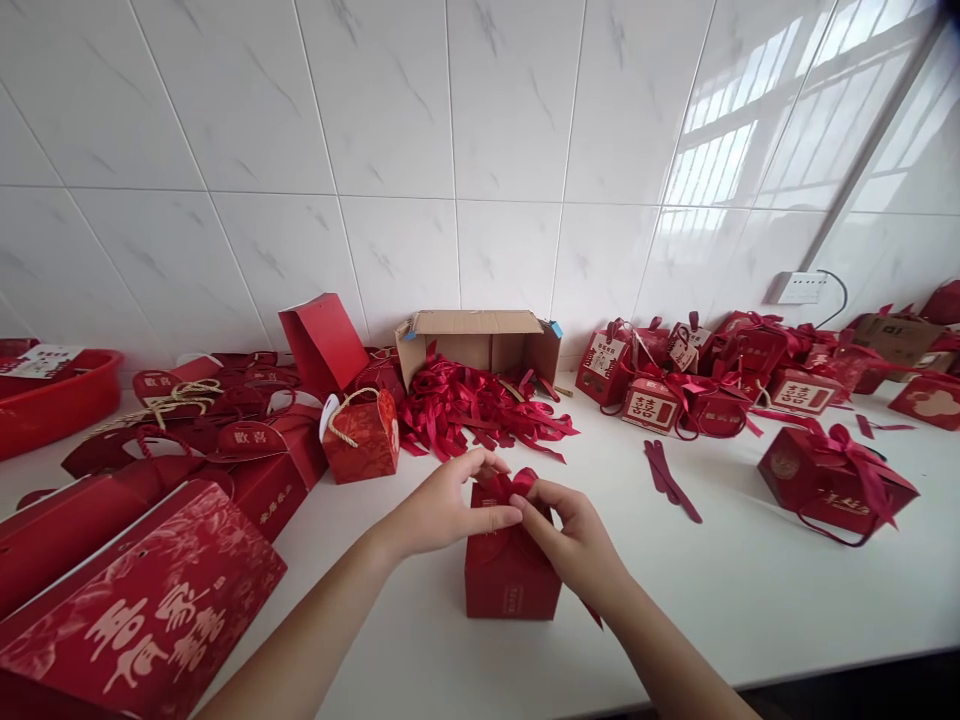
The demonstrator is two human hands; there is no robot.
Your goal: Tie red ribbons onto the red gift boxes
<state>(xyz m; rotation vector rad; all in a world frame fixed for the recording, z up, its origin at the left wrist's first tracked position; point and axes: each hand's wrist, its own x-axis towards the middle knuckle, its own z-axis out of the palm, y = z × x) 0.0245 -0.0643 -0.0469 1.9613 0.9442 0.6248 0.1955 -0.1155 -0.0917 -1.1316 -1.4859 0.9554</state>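
A red gift box [513,590] with small gold lettering stands upright on the white table in front of me. At its top is a red ribbon bow [516,484]. My left hand [459,505] comes in from the left, its thumb and fingers closed on the bow's left side. From the right, my right hand [574,530] pinches the other side of the bow with thumb and forefinger. The two thumbs nearly meet over the knot, which is partly covered. A ribbon tail [592,612] hangs below my right hand.
Behind the box, loose red ribbons [480,405] spill from a cardboard box [476,325]. Flat red boxes [150,610] crowd the left, near a red basin [64,410]. Several finished boxes [652,402] stand right, with one bowed box [836,485] and ribbon strips [670,482] nearer.
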